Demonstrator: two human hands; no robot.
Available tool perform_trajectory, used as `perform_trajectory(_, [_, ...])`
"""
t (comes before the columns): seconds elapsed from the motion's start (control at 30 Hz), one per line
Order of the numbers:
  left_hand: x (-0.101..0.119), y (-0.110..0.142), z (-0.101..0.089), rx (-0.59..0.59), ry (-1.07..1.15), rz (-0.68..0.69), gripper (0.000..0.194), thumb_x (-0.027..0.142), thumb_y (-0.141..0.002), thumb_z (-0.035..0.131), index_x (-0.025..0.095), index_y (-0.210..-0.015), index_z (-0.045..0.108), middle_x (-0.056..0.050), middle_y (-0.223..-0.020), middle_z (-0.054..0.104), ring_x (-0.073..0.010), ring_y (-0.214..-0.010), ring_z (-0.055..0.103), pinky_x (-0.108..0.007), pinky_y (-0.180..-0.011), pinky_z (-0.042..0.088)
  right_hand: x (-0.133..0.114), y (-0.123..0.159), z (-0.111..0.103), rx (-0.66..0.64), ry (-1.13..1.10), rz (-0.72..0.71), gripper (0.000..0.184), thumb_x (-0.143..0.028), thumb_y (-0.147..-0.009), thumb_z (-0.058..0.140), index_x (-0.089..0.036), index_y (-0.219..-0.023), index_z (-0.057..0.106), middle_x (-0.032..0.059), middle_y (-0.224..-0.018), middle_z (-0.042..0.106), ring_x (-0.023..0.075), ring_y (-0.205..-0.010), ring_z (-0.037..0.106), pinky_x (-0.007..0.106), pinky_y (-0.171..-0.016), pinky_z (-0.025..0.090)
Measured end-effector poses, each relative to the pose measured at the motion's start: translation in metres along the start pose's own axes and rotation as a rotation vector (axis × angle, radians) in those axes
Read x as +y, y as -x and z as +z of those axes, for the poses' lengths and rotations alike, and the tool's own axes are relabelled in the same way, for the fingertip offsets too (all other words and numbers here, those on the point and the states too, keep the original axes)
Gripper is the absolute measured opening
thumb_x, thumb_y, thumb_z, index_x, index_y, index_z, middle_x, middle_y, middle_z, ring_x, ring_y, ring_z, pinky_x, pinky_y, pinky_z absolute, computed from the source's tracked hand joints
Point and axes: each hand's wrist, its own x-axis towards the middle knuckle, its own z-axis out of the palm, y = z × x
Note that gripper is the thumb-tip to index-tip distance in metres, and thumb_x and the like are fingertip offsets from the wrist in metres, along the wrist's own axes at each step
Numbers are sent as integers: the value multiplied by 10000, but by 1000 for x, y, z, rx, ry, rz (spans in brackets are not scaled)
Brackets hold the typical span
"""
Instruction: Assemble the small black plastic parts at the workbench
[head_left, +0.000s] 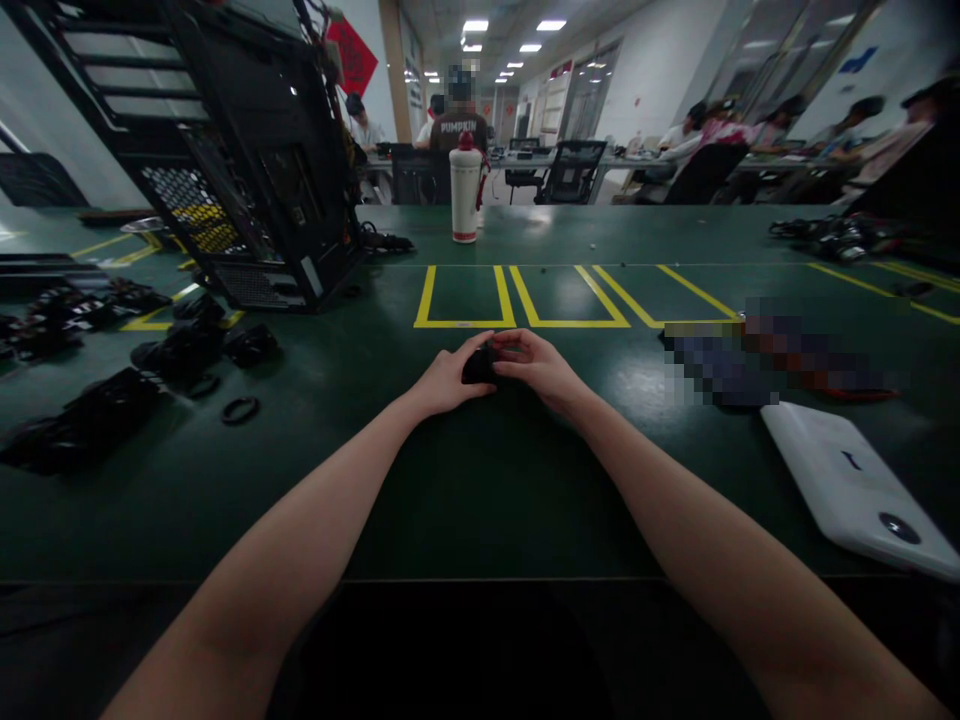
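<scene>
Both my hands meet over the green table [480, 500], just in front of the yellow tape marks. A small black object [480, 366] sits between them, mostly covered by fingers, so its exact kind cannot be made out. My left hand [448, 380] grips it from the left, thumb and fingers closed around its side. From the right, my right hand [541, 368] has its curled fingers and thumb pressed against the same object.
Left, a black computer case [255, 150] stands near several black bundles [97, 410] and a black ring [240, 409]. A white bottle [465, 195] stands behind yellow tape outlines [463, 325]. Right lie a white device [855, 480] and blurred flat items [724, 370]. People sit beyond.
</scene>
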Motion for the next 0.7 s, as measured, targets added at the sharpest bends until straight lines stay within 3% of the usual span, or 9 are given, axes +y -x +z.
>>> perform_trajectory(0.13, [-1,1,0,9,-13,-21,718,345,-675,581,310,-1275,189,-62,-1173,454,-250,-963,481,-444,-801,388,-2,3,2,-9,45,87,324,-157,-634,600,-133,-948,526,60,-965,568,138,-902,549,366,-880,389])
perform_trajectory(0.23, [-1,2,0,15,-26,-28,704,355,-678,574,321,-1271,195,-58,-1159,460,-245,-946,484,-430,-781,399,-3,4,1,-20,112,69,253,-214,-672,572,-140,-913,546,48,-913,589,133,-866,560,373,-875,388])
perform_trajectory(0.4, [0,2,0,27,-47,-11,711,368,-670,578,314,-1269,200,-47,-1133,476,-231,-922,489,-408,-785,399,-5,5,-2,-79,30,21,285,-141,-596,627,-168,-861,524,8,-918,575,136,-901,554,350,-857,403])
perform_trajectory(0.6, [2,2,-2,35,-54,-27,706,385,-670,571,330,-1267,198,-36,-1143,477,-232,-938,477,-395,-794,399,-4,3,3,23,36,73,274,-235,-666,584,-185,-931,532,39,-968,568,137,-886,539,355,-872,386])
perform_trajectory(0.7, [3,3,-1,37,-64,-44,710,385,-668,573,333,-1268,198,-42,-1131,482,-233,-925,481,-397,-791,399,-4,3,5,11,61,97,265,-213,-666,580,-176,-926,551,45,-964,572,138,-892,536,351,-885,374])
